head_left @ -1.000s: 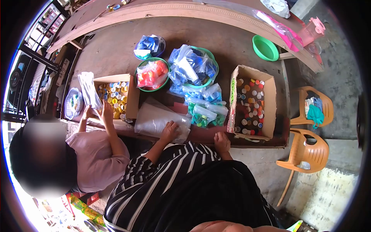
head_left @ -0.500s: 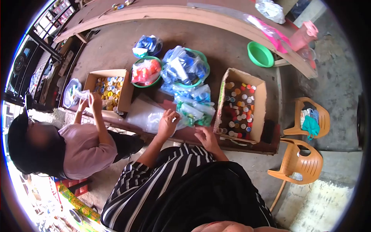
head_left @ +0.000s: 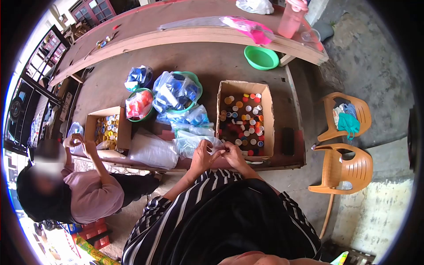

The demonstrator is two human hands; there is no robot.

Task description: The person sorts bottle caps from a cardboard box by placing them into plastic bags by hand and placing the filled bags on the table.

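My left hand is closed, its fingers pinching the edge of a clear plastic bag. My right hand meets it at the same edge, thumb and fingers also closed on the bag. The bag spreads leftward over the table's front, in front of the bags of green caps. Just beyond my right hand stands an open cardboard box holding loose caps of several colours. To the left of my hands lies a stack of clear plastic bags.
Bagged blue caps fill a green basin, beside bagged red caps. A smaller cardboard box holds yellow and white caps. A co-worker sits at the left. Orange chairs stand right; a green basin is at the back.
My view has shifted, so the table's things appear further left. My hands have come together, and both now grip the clear plastic bag's edge; my right hand was apart from my left before.
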